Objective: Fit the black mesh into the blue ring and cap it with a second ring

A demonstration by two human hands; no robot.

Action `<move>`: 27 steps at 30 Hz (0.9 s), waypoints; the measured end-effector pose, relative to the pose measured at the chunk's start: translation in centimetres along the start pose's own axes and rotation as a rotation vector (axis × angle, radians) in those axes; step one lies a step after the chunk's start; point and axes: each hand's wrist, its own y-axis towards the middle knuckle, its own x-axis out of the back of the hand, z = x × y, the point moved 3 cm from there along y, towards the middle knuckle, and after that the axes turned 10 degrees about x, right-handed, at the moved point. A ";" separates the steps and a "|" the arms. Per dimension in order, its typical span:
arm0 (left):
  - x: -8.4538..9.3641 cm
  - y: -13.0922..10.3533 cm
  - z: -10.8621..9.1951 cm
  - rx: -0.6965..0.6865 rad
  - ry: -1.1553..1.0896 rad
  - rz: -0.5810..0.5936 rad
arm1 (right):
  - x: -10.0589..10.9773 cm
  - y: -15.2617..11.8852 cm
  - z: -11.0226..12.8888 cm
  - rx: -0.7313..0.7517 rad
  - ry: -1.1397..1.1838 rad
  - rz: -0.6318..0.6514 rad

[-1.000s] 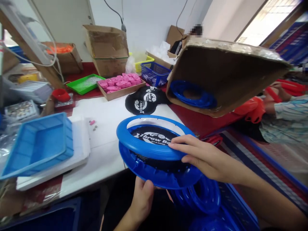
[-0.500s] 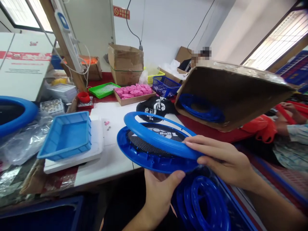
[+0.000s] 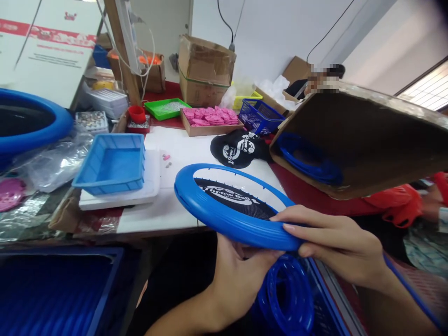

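A blue ring frame [image 3: 231, 228] with black printed mesh [image 3: 238, 196] inside is held tilted above the front edge of the white table. Its upper ring rests over the lower one, with a gap at the far side. My left hand [image 3: 238, 280] grips it from underneath, fingers hidden below. At the right rim, my right hand [image 3: 336, 242] holds the ring, fingers on top and thumb low. Black printed fabric pieces [image 3: 236, 149] lie behind it. More blue rings [image 3: 289, 296] are stacked below my hands.
A blue tray [image 3: 110, 163] sits on a white block at left. Pink pieces [image 3: 212, 116] fill a shallow box at the back. A tilted cardboard box [image 3: 364, 140] holding blue rings stands right. Another person [image 3: 311, 84] is partly visible behind it.
The upper ring has come down onto the lower one, closing the near gap. Both hands stay on the frame. The view has shifted, so the table items appear further right and higher.
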 end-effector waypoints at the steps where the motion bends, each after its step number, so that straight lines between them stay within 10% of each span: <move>1: 0.0 0.0 0.1 0.011 -0.014 0.009 | 0.0 -0.1 -0.2 -0.007 0.017 -0.003; 27: 0.0 0.2 0.8 0.020 -0.081 0.054 | -1.1 -1.7 -0.9 -0.003 0.089 -0.015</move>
